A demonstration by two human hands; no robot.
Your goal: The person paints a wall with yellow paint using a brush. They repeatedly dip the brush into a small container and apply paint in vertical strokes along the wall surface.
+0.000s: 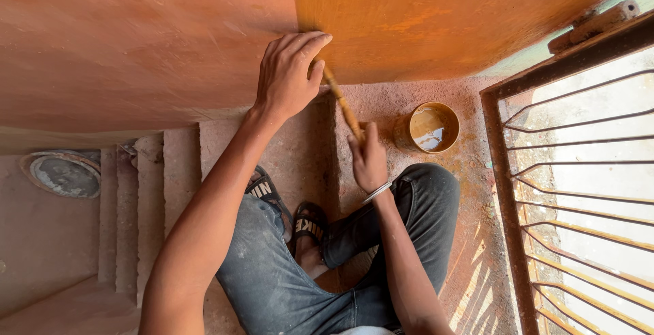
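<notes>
My left hand (pixel 289 73) rests flat against the reddish-brown wall (pixel 136 42), fingers together, holding nothing. My right hand (pixel 368 161) grips the handle of a paintbrush (pixel 340 103) whose far end meets the wall just beside my left fingers. To the right of the brush the wall (pixel 443 15) is a brighter orange-yellow. A round tin of yellowish paint (pixel 429 127) stands on the floor, right of my right hand. A metal bangle sits on my right wrist.
I sit on a landing with bent knees in dark jeans (pixel 381 240) and black sandals (pixel 310 226). Concrete steps (pixel 136 192) descend at the left. A round metal lid (pixel 63 173) lies far left. A rusty barred gate (pixel 579 192) stands at the right.
</notes>
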